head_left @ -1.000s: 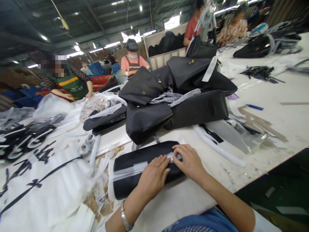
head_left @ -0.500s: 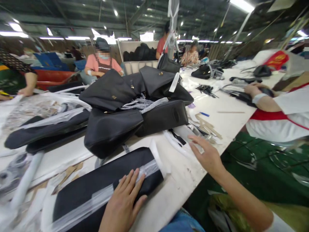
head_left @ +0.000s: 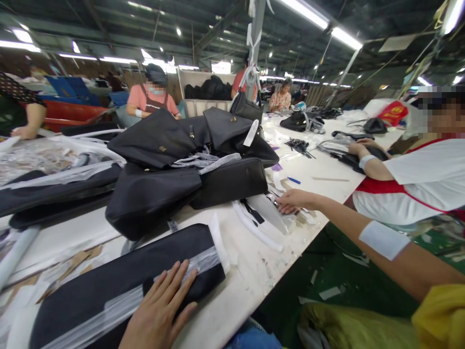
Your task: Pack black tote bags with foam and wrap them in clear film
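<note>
My left hand [head_left: 160,300] lies flat with its fingers stretched out on a dark bag [head_left: 119,257]. Across that bag runs a strip of clear plastic wrap [head_left: 125,298]. Farther right, my right hand [head_left: 292,201] reaches to the table among small clutter, its fingers curled and pointing down. Something shiny lies at those fingertips, too small and covered to name. Just left of this hand are a translucent plastic sheet [head_left: 267,211] and a short black strap [head_left: 254,213]. Several black handbags [head_left: 228,184] are heaped beyond my left hand, their handles wrapped in plastic.
More black bag pieces [head_left: 61,194] lie at the left beside scraps of paper. A blue pen [head_left: 294,180] and a bundle of black straps [head_left: 300,147] are on the white table [head_left: 250,291]. A co-worker in white [head_left: 428,169] sits at the right; another, masked [head_left: 154,97], works opposite.
My right hand has moved forward and down to the clutter by the handbags, its fingers closing. My left hand stays flat on the bag. The view has turned to the right.
</note>
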Demonstrator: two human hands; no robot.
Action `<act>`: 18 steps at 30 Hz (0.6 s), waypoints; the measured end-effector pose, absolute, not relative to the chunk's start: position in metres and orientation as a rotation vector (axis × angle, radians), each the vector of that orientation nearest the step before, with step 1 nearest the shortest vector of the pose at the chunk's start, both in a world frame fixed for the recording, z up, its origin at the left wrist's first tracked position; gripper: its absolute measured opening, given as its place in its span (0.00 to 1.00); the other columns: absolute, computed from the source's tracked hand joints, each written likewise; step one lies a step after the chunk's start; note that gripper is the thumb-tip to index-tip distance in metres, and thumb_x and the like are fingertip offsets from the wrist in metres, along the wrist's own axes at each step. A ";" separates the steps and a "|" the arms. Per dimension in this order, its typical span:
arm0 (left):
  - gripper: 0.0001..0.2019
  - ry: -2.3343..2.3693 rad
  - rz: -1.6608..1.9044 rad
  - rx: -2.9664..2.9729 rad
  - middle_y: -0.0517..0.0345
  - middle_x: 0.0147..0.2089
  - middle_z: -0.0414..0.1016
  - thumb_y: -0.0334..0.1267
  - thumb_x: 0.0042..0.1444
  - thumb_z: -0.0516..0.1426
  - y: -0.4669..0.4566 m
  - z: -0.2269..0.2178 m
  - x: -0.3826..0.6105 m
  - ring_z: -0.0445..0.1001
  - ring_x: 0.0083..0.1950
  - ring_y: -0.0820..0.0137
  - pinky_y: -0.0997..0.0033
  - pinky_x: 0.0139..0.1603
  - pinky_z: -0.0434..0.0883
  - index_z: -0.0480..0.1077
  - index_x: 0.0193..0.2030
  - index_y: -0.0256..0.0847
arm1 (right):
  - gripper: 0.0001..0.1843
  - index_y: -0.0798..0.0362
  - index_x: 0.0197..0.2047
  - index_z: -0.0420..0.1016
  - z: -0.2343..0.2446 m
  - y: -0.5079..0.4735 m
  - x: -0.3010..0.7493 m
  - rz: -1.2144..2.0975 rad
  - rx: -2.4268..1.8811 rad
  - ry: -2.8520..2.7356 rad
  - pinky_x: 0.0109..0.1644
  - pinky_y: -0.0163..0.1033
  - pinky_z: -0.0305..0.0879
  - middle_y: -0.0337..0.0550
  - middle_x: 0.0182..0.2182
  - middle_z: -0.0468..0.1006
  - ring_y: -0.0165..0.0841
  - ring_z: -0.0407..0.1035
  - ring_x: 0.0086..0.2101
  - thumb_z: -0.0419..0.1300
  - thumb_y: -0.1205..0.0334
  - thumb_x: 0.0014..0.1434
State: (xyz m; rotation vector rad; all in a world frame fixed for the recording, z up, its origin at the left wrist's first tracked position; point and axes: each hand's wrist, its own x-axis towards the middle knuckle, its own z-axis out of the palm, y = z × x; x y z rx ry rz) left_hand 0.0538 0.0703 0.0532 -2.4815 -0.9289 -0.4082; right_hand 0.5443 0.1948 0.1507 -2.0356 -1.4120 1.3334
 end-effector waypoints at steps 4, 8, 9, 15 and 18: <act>0.35 -0.939 -0.400 -2.455 0.50 0.70 0.61 0.61 0.61 0.52 0.069 0.055 0.054 0.68 0.64 0.58 0.58 0.61 0.66 0.58 0.69 0.43 | 0.22 0.62 0.36 0.78 0.157 0.201 0.550 1.583 -1.970 -1.303 0.39 0.34 0.79 0.58 0.37 0.83 0.35 0.79 0.34 0.67 0.47 0.56; 0.36 -0.924 -0.396 -2.441 0.52 0.70 0.61 0.62 0.60 0.51 0.069 0.058 0.054 0.68 0.65 0.59 0.59 0.62 0.65 0.58 0.69 0.44 | 0.19 0.61 0.37 0.78 0.164 0.196 0.552 1.577 -1.966 -1.214 0.36 0.32 0.78 0.55 0.36 0.83 0.32 0.78 0.32 0.65 0.49 0.58; 0.36 -0.920 -0.395 -2.443 0.52 0.70 0.60 0.62 0.60 0.52 0.069 0.058 0.054 0.67 0.65 0.59 0.59 0.63 0.65 0.58 0.69 0.44 | 0.19 0.60 0.36 0.78 0.167 0.194 0.553 1.553 -1.972 -1.198 0.35 0.31 0.79 0.54 0.36 0.83 0.32 0.78 0.31 0.65 0.49 0.58; 0.37 -0.921 -0.380 -2.452 0.52 0.71 0.59 0.63 0.60 0.51 0.070 0.054 0.053 0.66 0.66 0.59 0.59 0.63 0.64 0.57 0.70 0.44 | 0.19 0.59 0.36 0.79 0.188 0.181 0.573 1.438 -2.044 -1.164 0.32 0.29 0.77 0.52 0.35 0.83 0.33 0.78 0.33 0.72 0.52 0.50; 0.37 -0.924 -0.391 -2.448 0.52 0.71 0.59 0.63 0.60 0.51 0.071 0.052 0.052 0.66 0.66 0.59 0.59 0.63 0.64 0.57 0.70 0.44 | 0.20 0.57 0.34 0.80 0.192 0.177 0.579 1.372 -2.114 -1.296 0.32 0.30 0.76 0.50 0.32 0.83 0.33 0.77 0.33 0.73 0.49 0.46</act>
